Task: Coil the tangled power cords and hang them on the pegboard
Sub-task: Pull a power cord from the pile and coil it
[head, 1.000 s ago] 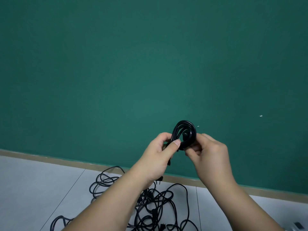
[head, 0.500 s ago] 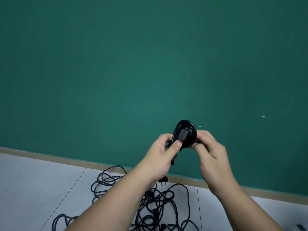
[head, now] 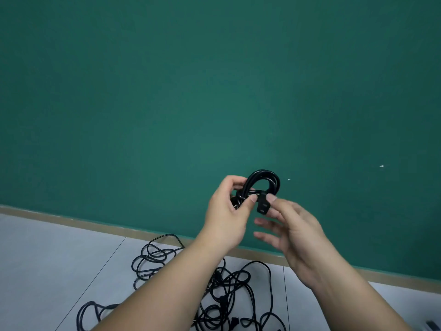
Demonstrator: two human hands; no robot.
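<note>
A black power cord wound into a small coil (head: 262, 179) is held up in front of the green wall. My left hand (head: 226, 213) grips the coil's lower left side, thumb across the strands. My right hand (head: 293, 230) pinches the cord's black connector plug (head: 262, 206) between thumb and forefinger, just below the loop; its other fingers are spread loosely. On the floor below lies a tangled pile of black cords (head: 224, 292), partly hidden by my forearms. No pegboard is in view.
The green wall (head: 214, 91) fills most of the view, with a tan baseboard (head: 95, 225) along its foot. Grey floor tiles (head: 47, 271) stretch to the left. A small dark object (head: 432, 326) peeks in at the bottom right corner.
The connector plug has come out through the loop and down below it, with my right hand drawing back to the lower right and its lower fingers spreading. My left hand keeps its hold.
</note>
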